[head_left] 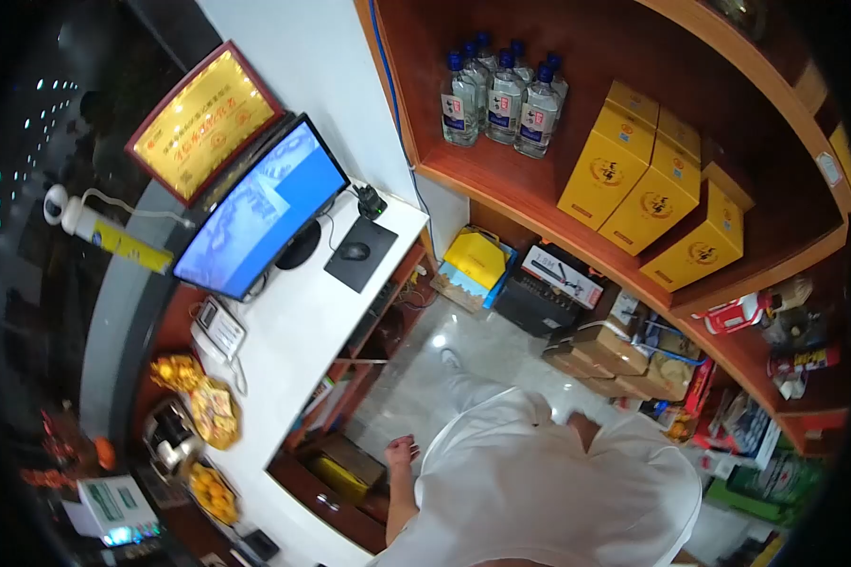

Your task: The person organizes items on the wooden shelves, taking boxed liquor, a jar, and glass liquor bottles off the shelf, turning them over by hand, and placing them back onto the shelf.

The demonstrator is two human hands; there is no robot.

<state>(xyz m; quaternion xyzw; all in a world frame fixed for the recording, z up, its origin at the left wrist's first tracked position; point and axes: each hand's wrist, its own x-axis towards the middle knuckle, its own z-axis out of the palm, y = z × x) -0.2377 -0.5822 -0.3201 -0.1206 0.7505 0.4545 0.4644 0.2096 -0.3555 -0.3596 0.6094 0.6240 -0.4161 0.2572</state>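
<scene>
A left hand (402, 452) with curled fingers is held beside a brown wooden cabinet (301, 480); whether anything is gripped cannot be told. The right hand is out of view. Just left of the curled fingers, a straight-edged yellow box (338, 480) is seen inside the cabinet, its panel set between box and smooth white desk (284, 369). Clear bottles (506, 109) are shelved far off.

A white wall (303, 57) meets a brown wooden shelf unit (539, 203), whose boards look bowed. A white-topped desk (293, 359) with a wooden base runs along the left. The pale, glossy floor (402, 392) catches bright glints. Small lights (38, 85) dot the darkness at far left.
</scene>
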